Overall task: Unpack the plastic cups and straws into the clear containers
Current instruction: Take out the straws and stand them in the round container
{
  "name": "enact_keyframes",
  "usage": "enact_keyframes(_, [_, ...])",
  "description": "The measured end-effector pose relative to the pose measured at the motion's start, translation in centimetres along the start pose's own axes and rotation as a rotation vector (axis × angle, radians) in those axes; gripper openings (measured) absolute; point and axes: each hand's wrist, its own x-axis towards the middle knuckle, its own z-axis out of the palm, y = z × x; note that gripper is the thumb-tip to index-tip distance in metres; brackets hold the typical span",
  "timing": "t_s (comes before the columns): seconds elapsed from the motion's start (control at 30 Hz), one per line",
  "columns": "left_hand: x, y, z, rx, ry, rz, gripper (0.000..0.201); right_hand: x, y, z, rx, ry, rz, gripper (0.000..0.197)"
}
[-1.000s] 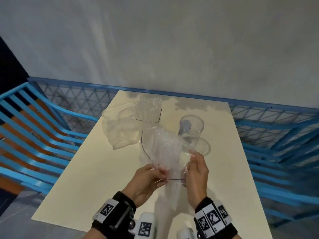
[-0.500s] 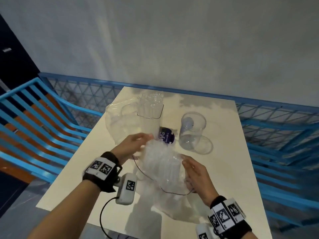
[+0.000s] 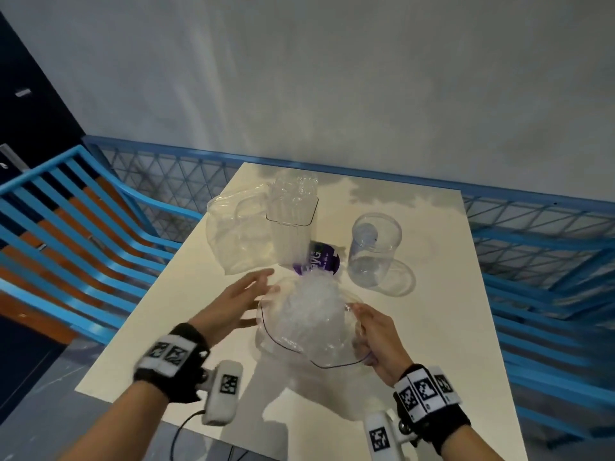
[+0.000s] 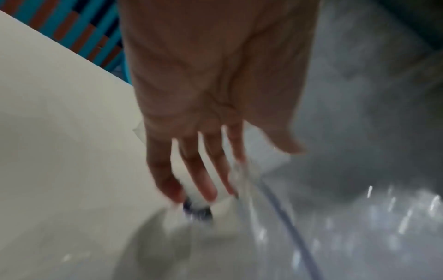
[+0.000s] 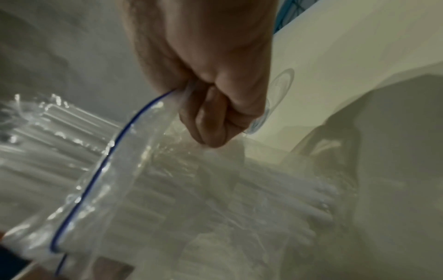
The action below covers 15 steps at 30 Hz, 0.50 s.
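A clear zip bag (image 3: 299, 341) full of clear straws (image 3: 312, 297) is held over the near middle of the table, its mouth with the blue zip line (image 5: 115, 136) spread wide. My right hand (image 3: 364, 327) grips the bag's right rim in curled fingers (image 5: 210, 121). My left hand (image 3: 256, 287) is at the bag's left rim with straight, spread fingers (image 4: 203, 178) and holds nothing. Behind stand a tall square clear container (image 3: 293, 224) with stacked cups in it and a round clear container (image 3: 374, 251).
An empty crumpled plastic bag (image 3: 233, 241) lies at the back left of the cream table (image 3: 432, 327). A round clear lid (image 3: 401, 282) lies by the round container, and a purple label (image 3: 321, 261) shows between the containers. Blue railings (image 3: 539, 261) surround the table.
My left hand let go of the bag's mouth, moved to its far left side and straightened. The bag's mouth now gapes wider. My right hand keeps its hold on the rim.
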Motion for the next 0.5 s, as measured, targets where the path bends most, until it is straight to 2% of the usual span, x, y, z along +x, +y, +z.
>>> enact_keyframes(0.07, [-1.8, 0.2, -1.6, 0.031, -0.272, 0.011, 0.098, 0.1, -0.1, -0.1, -0.003, -0.015, 0.001, 0.021])
enact_keyframes(0.1, [-2.2, 0.1, -1.6, 0.148, -0.343, 0.014, 0.113, 0.2, -0.1, 0.0, -0.026, -0.02, 0.004, 0.021])
enact_keyframes(0.17, [-1.6, -0.3, 0.0, 0.49, -0.311, 0.084, 0.133, 0.4, 0.1, 0.5, -0.148, -0.04, -0.002, 0.022])
enact_keyframes(0.2, [-1.0, -0.7, 1.4, 0.56, -0.25, 0.134, 0.134, 0.5, 0.2, 0.7, -0.267, -0.048, -0.04, 0.022])
enact_keyframes(0.23, [-0.3, -1.2, 2.6, 0.55, -0.186, 0.171, 0.13, 0.5, 0.2, 0.9, -0.433, -0.033, -0.109, 0.022])
enact_keyframes(0.3, [0.5, -2.6, 4.3, 0.432, -0.09, 0.212, 0.104, 0.6, -0.1, 0.7, -0.906, 0.069, -0.327, 0.028])
enact_keyframes(0.37, [0.7, -4.3, 4.9, 0.374, 0.015, 0.186, 0.074, 0.6, 0.0, 0.1, -1.299, 0.211, -0.65, 0.047])
enact_keyframes(0.43, [0.9, -5.7, 5.0, 0.358, 0.097, 0.154, 0.059, 0.5, -0.4, -0.4, -1.322, 0.209, -0.975, 0.058])
enact_keyframes(0.5, [1.1, -6.1, 5.2, 0.328, 0.131, 0.147, 0.066, -0.3, -1.0, -0.3, -1.047, 0.012, -0.931, 0.05])
